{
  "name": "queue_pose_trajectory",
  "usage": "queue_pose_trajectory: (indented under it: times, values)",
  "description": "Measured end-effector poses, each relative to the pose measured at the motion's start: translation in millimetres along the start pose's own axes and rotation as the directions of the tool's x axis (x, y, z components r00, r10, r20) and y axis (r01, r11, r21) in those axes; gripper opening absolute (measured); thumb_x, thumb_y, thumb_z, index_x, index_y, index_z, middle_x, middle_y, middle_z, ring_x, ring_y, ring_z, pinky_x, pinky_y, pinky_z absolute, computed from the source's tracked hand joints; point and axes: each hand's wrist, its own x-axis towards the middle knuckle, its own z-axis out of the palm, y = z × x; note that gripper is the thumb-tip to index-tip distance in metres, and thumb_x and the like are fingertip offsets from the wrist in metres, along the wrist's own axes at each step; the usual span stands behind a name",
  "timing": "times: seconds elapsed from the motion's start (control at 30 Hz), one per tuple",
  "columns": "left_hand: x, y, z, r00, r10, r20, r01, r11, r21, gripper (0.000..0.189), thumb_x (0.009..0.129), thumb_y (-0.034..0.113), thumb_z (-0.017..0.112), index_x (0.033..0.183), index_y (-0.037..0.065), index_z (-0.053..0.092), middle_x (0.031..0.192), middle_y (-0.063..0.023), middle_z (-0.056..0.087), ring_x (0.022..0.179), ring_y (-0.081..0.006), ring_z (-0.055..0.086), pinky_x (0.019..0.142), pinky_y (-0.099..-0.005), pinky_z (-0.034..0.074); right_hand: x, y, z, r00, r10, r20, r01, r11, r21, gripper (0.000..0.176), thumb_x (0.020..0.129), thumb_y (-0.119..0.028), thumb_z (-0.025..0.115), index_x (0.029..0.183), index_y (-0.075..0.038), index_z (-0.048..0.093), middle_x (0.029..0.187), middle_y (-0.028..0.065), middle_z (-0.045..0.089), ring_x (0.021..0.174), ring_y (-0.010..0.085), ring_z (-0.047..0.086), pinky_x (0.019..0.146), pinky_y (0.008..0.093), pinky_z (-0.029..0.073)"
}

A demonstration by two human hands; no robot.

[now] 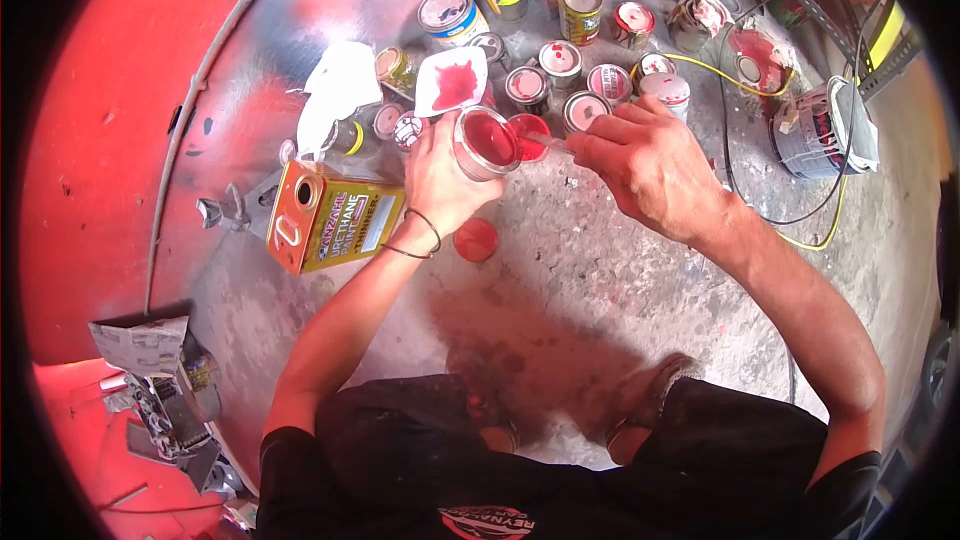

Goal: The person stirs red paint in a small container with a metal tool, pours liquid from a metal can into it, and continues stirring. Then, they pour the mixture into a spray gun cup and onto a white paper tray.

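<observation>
My left hand [440,180] is wrapped round an open paint can [488,143] with red paint inside, tilted to the right. My right hand [640,165] grips a thin stirring stick [552,144], its tip close to the can's right rim. Just beside that rim is a round container of red paint [533,130], overlapped by the stick in this view. Left of my left forearm stands a yellow and orange tin of urethane paint thinner [345,220]. A flat red disc [476,239] lies on the floor below my left hand.
Several paint cans crowd the floor ahead, among them a blue-banded can [450,15] and a gold can [580,12]. A white tray with red paint [425,90] sits near my left hand. At right are a paint-streaked bucket [808,135] and a yellow hose [735,82].
</observation>
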Motion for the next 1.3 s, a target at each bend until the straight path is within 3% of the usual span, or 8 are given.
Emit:
queue_pose_trajectory:
  times: [0.03,0.33,0.47,0.73,1.03,1.13,1.3]
  values:
    - [-1,1,0,1.000,0.009,0.001,-0.009,1.000,0.005,0.103,0.064,0.026,0.099,0.155,0.009,0.055,0.141,-0.0153,0.070,0.135,-0.0396,0.065,0.116,-0.0522,0.052,0,3,1,1.000,0.011,0.022,-0.011,1.000,-0.015,0.059,0.080,-0.007,0.081,0.138,-0.013,0.075,0.101,0.0042,0.071,0.102,0.0273,0.071,0.096,0.0466,0.053]
    - [-2,13,-10,0.998,0.042,0.048,-0.047,0.993,0.111,0.111,0.063,0.030,0.099,0.161,0.011,0.051,0.145,-0.0222,0.066,0.138,-0.0453,0.061,0.120,-0.0556,0.049,6,-1,6,1.000,0.000,0.014,0.001,0.999,-0.054,0.060,0.079,-0.008,0.081,0.139,-0.011,0.074,0.101,0.0025,0.072,0.102,0.0260,0.071,0.100,0.0450,0.053]
    - [-3,12,-7,0.995,0.091,0.026,-0.094,0.982,0.164,0.114,0.062,0.035,0.102,0.160,0.011,0.050,0.141,-0.0189,0.067,0.134,-0.0410,0.063,0.118,-0.0551,0.049,5,0,8,0.998,-0.056,0.016,0.057,0.995,-0.079,0.057,0.077,-0.010,0.082,0.134,-0.010,0.074,0.103,0.0031,0.072,0.101,0.0261,0.070,0.101,0.0447,0.053]
    - [8,14,-14,0.997,0.063,0.055,-0.068,0.993,0.099,0.109,0.062,0.034,0.102,0.156,0.010,0.053,0.141,-0.0193,0.067,0.134,-0.0415,0.063,0.113,-0.0544,0.051,1,-3,14,0.986,-0.165,0.031,0.166,0.986,-0.018,0.044,0.077,-0.009,0.078,0.120,-0.003,0.074,0.104,0.0051,0.071,0.100,0.0273,0.070,0.105,0.0440,0.053]
    - [8,13,-12,1.000,0.017,0.018,-0.019,0.994,0.105,0.108,0.063,0.033,0.100,0.157,0.008,0.052,0.140,-0.0191,0.068,0.132,-0.0419,0.064,0.113,-0.0540,0.052,-1,-8,5,0.983,-0.168,0.075,0.165,0.985,0.047,0.048,0.073,-0.007,0.081,0.120,-0.002,0.075,0.106,0.0063,0.072,0.100,0.0274,0.072,0.099,0.0429,0.058]
    - [6,12,-9,1.000,-0.020,-0.006,0.020,0.997,0.069,0.111,0.064,0.033,0.100,0.159,0.006,0.050,0.141,-0.0191,0.068,0.135,-0.0415,0.063,0.115,-0.0531,0.052,0,-5,0,0.987,-0.161,0.016,0.160,0.985,0.069,0.047,0.078,-0.001,0.077,0.125,-0.005,0.077,0.102,0.0063,0.071,0.095,0.0280,0.071,0.090,0.0427,0.054]
    - [3,4,-4,0.995,-0.036,-0.094,0.036,0.999,-0.006,0.104,0.063,0.033,0.100,0.153,0.007,0.054,0.137,-0.0178,0.070,0.127,-0.0412,0.069,0.109,-0.0525,0.056,4,-2,-9,0.994,-0.103,0.028,0.100,0.992,0.073,0.044,0.080,0.000,0.078,0.124,-0.006,0.077,0.101,0.0077,0.073,0.095,0.0299,0.073,0.091,0.0447,0.055]
